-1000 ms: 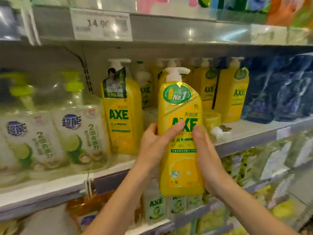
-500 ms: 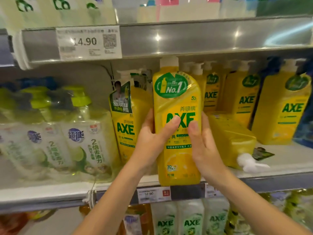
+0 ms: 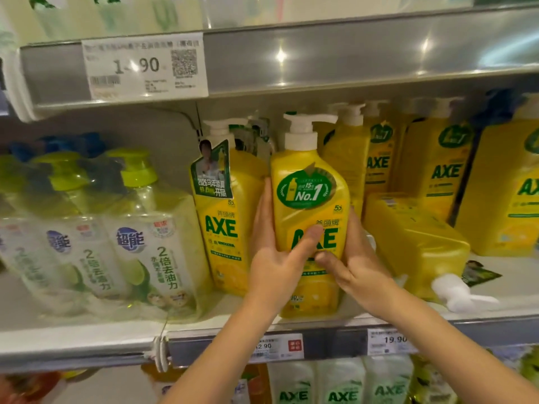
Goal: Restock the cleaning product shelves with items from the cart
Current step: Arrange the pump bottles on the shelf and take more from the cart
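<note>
Spanning the whole view, the shelf (image 3: 87, 339) carries dish soap, and the upper shelf (image 3: 350, 51) runs across twelve o'clock above it. Clear bottles (image 3: 151, 243) with lime-green pumps, wrapped in plastic, fill the nine o'clock side. Yellow AXE bottles (image 3: 437, 170) stand in rows from one to three o'clock. A fallen bottle (image 3: 414, 237) lies on its side at four o'clock of the held one, its white pump (image 3: 455, 293) pointing toward the shelf's front edge.

The bottle (image 3: 309, 182) being stocked is upright at the centre, with its base at the shelf's front edge. Whether it rests fully on the board I cannot tell. Just beside it, at its nine o'clock, stands a tagged bottle (image 3: 224, 228) with a green card (image 3: 213, 173) hung at the neck.

The left hand (image 3: 271, 272) grips the bottle from eight o'clock, fingers slipped between the two bottles and thumb laid across the AXE label. The right hand (image 3: 358, 266) grips it from four o'clock, thumb on the front below the label and fingers wrapped round the far side.

Green-and-white AXE pouches (image 3: 341, 386) show under the shelf at six o'clock. A large price tag (image 3: 145, 65) sits at eleven o'clock on the upper shelf's rail. Small tags (image 3: 277, 346) reading 12.90 and 19.90 sit on the lower rail at six o'clock.
</note>
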### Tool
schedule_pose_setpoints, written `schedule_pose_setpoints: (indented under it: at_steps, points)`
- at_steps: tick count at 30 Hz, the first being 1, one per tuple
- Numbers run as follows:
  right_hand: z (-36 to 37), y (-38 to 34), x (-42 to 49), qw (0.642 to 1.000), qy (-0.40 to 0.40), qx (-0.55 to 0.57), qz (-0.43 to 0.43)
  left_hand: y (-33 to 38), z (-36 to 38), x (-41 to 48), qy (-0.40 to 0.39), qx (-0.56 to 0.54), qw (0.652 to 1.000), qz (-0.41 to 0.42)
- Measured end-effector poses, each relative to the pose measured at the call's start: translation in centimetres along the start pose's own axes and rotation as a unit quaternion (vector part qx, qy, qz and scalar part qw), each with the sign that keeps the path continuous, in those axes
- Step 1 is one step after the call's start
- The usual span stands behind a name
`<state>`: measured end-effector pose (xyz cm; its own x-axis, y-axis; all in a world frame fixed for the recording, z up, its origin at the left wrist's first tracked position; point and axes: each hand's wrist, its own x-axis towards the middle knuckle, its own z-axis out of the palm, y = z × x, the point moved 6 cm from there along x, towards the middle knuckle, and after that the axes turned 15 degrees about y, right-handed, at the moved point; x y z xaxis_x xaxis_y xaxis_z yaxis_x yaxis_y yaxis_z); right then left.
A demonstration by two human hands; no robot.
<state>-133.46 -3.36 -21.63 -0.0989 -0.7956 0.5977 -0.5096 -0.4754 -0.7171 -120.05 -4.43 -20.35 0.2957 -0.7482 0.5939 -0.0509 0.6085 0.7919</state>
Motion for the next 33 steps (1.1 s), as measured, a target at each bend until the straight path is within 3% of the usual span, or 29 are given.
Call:
schedule_pose_setpoints:
  at_steps: [4,7,13,15,17,20,24,26,31,33]
  points:
    - [0.1,-0.2,-0.2,0.987,-0.088,-0.129,0.039,0.2,-0.5,-0.7,0.036,-0.004,0.998,0.046]
    - [-0.4,-0.7,-0.1,0.981,-0.093,-0.155,0.07,0.7,-0.4,-0.8,0.055,0.033,0.992,0.111]
    - [-1.4,-1.2,-1.6,0.978,-0.087,-0.186,0.032,2.0,-0.4,-1.1,0.084,0.053,0.964,0.245]
    - [-3.8,-0.9,-2.3,0.98,-0.043,-0.19,0.027,2.7,-0.5,-1.4,0.087,0.054,0.947,0.304]
    - [-7.2,-0.2,-3.3,0.974,0.059,-0.219,0.018,4.2,-0.2,-3.1,0.078,0.071,0.903,0.416]
    - [-11.2,0.9,-4.7,0.937,0.191,-0.29,-0.043,5.8,1.9,-6.3,0.013,0.073,0.858,0.509]
    - [-13.1,3.7,-6.0,0.922,0.198,-0.332,-0.017,5.6,7.5,-8.7,-0.185,0.107,0.847,0.486]
    - [-13.4,4.5,-6.4,0.926,0.18,-0.332,0.013,4.6,10.2,-8.6,-0.236,0.188,0.843,0.446]
    - [-13.1,4.6,-6.6,0.923,0.129,-0.36,0.051,1.2,14.1,-7.8,-0.404,0.383,0.797,0.236]
    - [-13.0,4.5,-6.8,0.912,0.121,-0.389,0.04,0.5,14.5,-8.1,-0.422,0.4,0.783,0.219]
